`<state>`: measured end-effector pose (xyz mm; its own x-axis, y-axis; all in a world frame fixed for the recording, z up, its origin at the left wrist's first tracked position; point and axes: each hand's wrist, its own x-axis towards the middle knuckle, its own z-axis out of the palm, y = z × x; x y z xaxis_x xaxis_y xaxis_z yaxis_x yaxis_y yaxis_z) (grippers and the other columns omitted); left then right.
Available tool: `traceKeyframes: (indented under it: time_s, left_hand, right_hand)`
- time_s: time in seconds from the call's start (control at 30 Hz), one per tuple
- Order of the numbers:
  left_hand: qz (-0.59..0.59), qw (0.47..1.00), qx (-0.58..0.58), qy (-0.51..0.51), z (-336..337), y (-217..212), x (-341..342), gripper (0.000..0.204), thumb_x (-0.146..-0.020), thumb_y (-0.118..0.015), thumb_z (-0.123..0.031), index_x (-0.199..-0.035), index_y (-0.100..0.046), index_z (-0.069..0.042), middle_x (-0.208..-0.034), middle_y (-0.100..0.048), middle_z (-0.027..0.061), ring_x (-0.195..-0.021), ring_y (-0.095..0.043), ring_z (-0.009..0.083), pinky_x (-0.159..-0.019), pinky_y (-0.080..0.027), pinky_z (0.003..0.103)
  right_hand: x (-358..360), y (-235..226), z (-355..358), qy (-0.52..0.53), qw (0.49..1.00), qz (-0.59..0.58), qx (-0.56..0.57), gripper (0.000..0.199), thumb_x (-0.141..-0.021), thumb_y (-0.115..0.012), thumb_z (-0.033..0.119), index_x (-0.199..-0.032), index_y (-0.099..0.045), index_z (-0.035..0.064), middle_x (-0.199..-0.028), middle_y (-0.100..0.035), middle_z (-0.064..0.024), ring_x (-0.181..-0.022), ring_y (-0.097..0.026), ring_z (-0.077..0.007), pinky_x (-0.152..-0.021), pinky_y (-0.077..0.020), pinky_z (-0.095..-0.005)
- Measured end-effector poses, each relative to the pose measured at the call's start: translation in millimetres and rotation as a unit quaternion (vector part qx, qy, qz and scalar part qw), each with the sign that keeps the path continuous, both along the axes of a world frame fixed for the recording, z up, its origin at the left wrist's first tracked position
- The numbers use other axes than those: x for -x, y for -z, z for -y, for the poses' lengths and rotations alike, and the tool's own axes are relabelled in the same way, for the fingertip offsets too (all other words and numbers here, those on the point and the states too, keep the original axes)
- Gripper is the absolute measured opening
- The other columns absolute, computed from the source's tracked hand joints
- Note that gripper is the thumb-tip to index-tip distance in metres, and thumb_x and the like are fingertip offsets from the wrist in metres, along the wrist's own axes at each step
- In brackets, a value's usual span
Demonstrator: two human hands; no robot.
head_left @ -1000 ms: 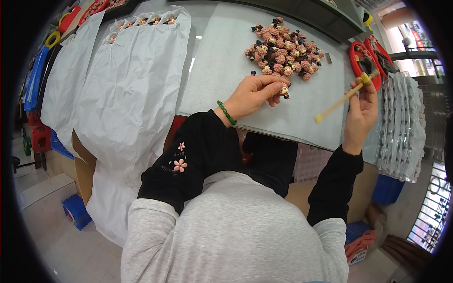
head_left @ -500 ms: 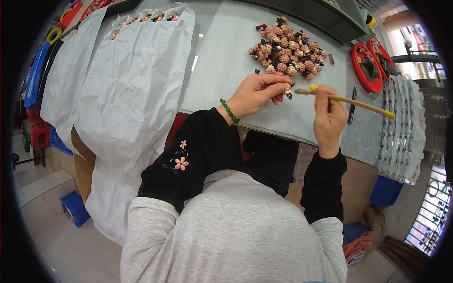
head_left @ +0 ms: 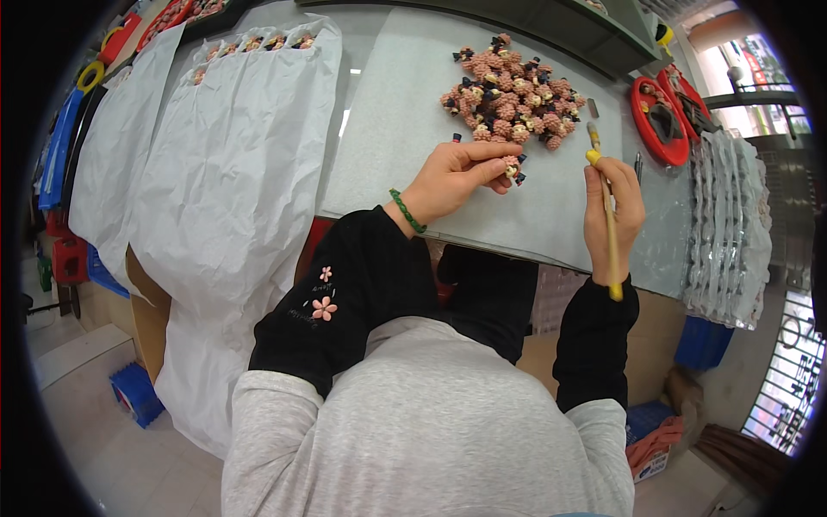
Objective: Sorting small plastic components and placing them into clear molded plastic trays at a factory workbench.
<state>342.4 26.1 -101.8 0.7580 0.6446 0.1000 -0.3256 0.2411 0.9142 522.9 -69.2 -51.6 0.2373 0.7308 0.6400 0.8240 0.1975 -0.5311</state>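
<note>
Between the thumb and fingers of my left hand point(head_left: 455, 179) is a small figurine point(head_left: 513, 168) with pink curly hair, a pale face and dark parts. My right hand point(head_left: 613, 211) grips a paintbrush point(head_left: 612, 246) with a wooden handle and yellow bands. The brush stands nearly upright, bristles pointing away from me, apart from the figurine. Just beyond my left hand lies a heap of similar pink and dark figurines point(head_left: 515, 95) on white sheeting point(head_left: 388, 112). Another small dark piece point(head_left: 457, 138) pokes up behind my left knuckles.
White paper point(head_left: 233, 155) covers rows of figurines at the left. Red round trays point(head_left: 656, 129) sit at the right, near a dark pen-like tool point(head_left: 638, 168) and stacked clear plastic trays point(head_left: 728, 233). A grey-green shelf edge point(head_left: 551, 30) runs along the back.
My right hand has drawn the brush to the right, away from the figurine, and turned it from sideways to upright. My left hand still holds the figurine, now tilted a little differently.
</note>
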Motion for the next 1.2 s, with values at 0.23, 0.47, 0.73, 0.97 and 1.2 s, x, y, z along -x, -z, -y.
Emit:
traceKeyframes:
  time_s: [0.23, 0.47, 0.73, 0.97, 1.2]
  left_hand:
    - [-0.019, 0.997, 0.068, 0.035, -3.4, -3.2, 0.2, 0.028, -0.087, -0.044, -0.014, -0.108, -0.054, 0.001, -0.08, -0.055, 0.0027, -0.067, -0.053, 0.0091, -0.06, -0.044, 0.021]
    - [0.015, 0.989, 0.133, 0.065, -8.3, -4.1, 4.9, 0.03, -0.089, -0.035, -0.018, -0.102, -0.051, 0.004, -0.08, -0.053, 0.0072, -0.066, -0.053, 0.0133, -0.055, -0.045, 0.022]
    - [0.026, 0.982, 0.188, 0.01, -4.2, -9.2, 0.2, 0.03, -0.089, -0.035, -0.016, -0.11, -0.045, 0.003, -0.081, -0.053, 0.0074, -0.064, -0.052, 0.0136, -0.052, -0.042, 0.021]
    - [-0.076, 0.997, 0.022, 0.009, -0.5, -9.7, -3.4, 0.024, -0.087, -0.047, -0.017, -0.108, -0.049, -0.004, -0.072, -0.049, -0.0017, -0.058, -0.042, 0.0033, -0.048, -0.031, 0.014]
    - [-0.038, 0.999, 0.024, 0.012, -1.2, 0.6, -2.9, 0.019, -0.085, -0.052, -0.013, -0.101, -0.052, -0.003, -0.073, -0.051, -0.0013, -0.059, -0.044, 0.004, -0.049, -0.033, 0.015]
  right_hand:
    - [-99.3, 31.0, 5.3, 0.059, 0.962, 0.228, 0.138, 0.021, -0.071, -0.056, -0.003, -0.091, -0.058, 0.0022, -0.089, -0.056, -0.0099, -0.087, -0.051, -0.0275, -0.074, -0.0427, -0.0331]
    - [-35.8, 13.6, -14.9, 0.034, 0.994, 0.062, 0.084, 0.024, -0.072, -0.058, -0.001, -0.096, -0.056, 0.0025, -0.084, -0.058, -0.0099, -0.072, -0.057, -0.0232, -0.062, -0.0449, -0.0293]
    - [21.7, 26.7, -32.1, -0.027, 0.968, -0.101, 0.228, 0.023, -0.074, -0.062, 0.005, -0.096, -0.054, 0.0003, -0.082, -0.059, -0.0079, -0.068, -0.057, -0.0112, -0.058, -0.0446, -0.0212]
    - [26.6, 19.5, -11.6, -0.114, 0.776, -0.579, 0.222, 0.022, -0.079, -0.057, 0.003, -0.099, -0.052, -0.0044, -0.085, -0.058, -0.0083, -0.071, -0.057, -0.0125, -0.062, -0.0469, -0.0207]
    - [46.4, 41.3, -6.2, -0.143, 0.865, -0.474, 0.087, 0.03, -0.077, -0.058, -0.002, -0.106, -0.049, -0.0048, -0.095, -0.056, -0.0106, -0.082, -0.057, -0.0152, -0.072, -0.0466, -0.0237]
